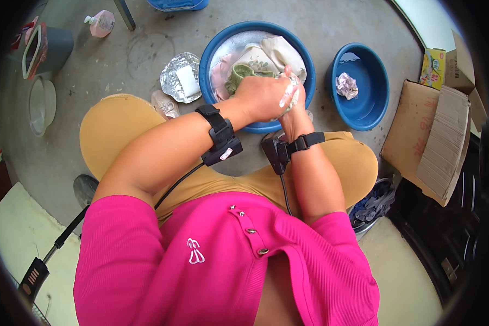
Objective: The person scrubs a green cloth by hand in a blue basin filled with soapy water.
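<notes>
My left hand (262, 99) and my right hand (294, 103) press together over the near rim of a round blue basin (205, 61). Both are closed on a soapy green cloth (250, 71), part of which lies bunched in the basin. White suds coat the skin where the hands meet, and most of the gripped part is hidden by the fingers. Cream cloth (282, 54) and pale pink cloth (220, 73) sit in the sudsy water. Just left of the basin, a white soap bar (188, 80) rests on crumpled foil (171, 79).
A smaller blue basin (374, 103) at right holds a wrung pale cloth (346, 86). Cardboard boxes (426, 136) stand beyond it, above a metal tub of dark clothes (374, 204). Far left are a pink pump bottle (101, 23), a grey bin (60, 48) and a pale basin (42, 106).
</notes>
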Demonstrator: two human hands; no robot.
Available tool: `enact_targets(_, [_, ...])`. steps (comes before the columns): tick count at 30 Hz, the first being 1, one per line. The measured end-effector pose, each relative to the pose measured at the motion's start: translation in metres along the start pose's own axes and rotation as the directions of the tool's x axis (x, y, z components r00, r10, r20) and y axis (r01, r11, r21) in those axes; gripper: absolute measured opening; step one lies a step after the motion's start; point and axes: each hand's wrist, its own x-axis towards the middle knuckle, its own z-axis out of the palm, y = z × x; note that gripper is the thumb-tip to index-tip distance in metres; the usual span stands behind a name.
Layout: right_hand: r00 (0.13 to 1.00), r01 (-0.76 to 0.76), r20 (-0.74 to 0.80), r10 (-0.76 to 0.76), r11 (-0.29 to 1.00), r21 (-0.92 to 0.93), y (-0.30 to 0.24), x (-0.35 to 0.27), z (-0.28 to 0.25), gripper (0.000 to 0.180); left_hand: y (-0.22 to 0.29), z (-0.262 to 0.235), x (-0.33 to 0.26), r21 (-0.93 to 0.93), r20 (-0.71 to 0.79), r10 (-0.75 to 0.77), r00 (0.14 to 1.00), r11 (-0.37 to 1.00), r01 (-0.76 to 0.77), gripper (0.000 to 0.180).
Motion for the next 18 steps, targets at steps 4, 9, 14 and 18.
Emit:
enact_targets(4, [0.996, 0.09, 0.029, -0.09, 0.996, 0.0, 0.016, 0.007, -0.003, 0.033, -0.018, -0.005, 0.007, 0.028, -0.047, -0.104, 0.993, 0.994, 0.105, 0.026])
enact_targets(9, [0.99, 0.127, -0.045, -0.13, 0.989, -0.073, 0.012, 0.003, 0.003, 0.032, -0.019, -0.001, 0.005, -0.042, -0.082, -0.164, 0.983, 0.986, 0.161, 0.027])
enact_targets(14, [0.999, -0.01, -0.036, 0.012, 0.999, 0.039, 0.009, -0.001, 0.006, 0.031, -0.009, -0.002, -0.001, 0.074, -0.052, 0.003, 0.999, 0.997, 0.0, 0.024])
enact_targets(18, [0.999, 0.033, 0.003, -0.033, 0.999, -0.021, 0.02, -0.007, 0.017, 0.034, -0.032, -0.005, 0.008, 0.124, -0.039, -0.252, 0.967, 0.959, 0.255, 0.028])
